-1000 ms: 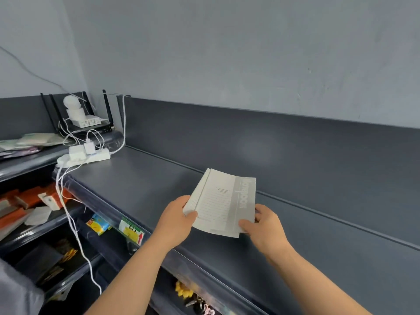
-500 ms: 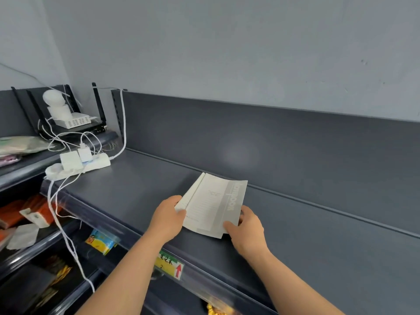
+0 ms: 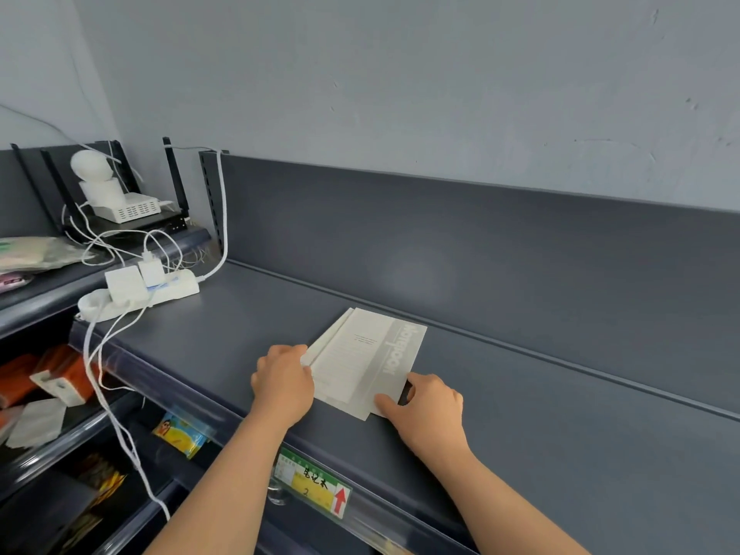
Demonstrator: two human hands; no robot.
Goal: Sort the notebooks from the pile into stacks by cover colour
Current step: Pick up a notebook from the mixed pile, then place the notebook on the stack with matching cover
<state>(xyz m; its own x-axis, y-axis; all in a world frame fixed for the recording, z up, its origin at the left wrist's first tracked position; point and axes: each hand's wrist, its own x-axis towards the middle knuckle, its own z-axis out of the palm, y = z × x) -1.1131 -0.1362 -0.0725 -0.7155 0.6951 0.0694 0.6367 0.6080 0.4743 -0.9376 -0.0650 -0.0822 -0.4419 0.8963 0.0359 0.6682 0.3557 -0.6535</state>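
Print on the notebook [image 3: 366,362] is too tiny to read. Left of it, the left hand [image 3: 282,384] hides its fingertips.

Shelf: dark grey metal shelf [image 3: 248,334], flat, with an upright back panel of the same grey.
Front edge: clear price rail carrying 1 yellow-and-green label [image 3: 314,484] with a red arrow.
Middle, near the front: small stack of cream notebooks [image 3: 372,354], lying flat and slightly fanned at its left edge; "Notebook" is printed on the top cover's grey band.
Left end: white power strip [image 3: 168,292] with 2 white chargers [image 3: 124,280] plugged in.
Cables: white cables [image 3: 96,354] drop from the power strip over the front edge.
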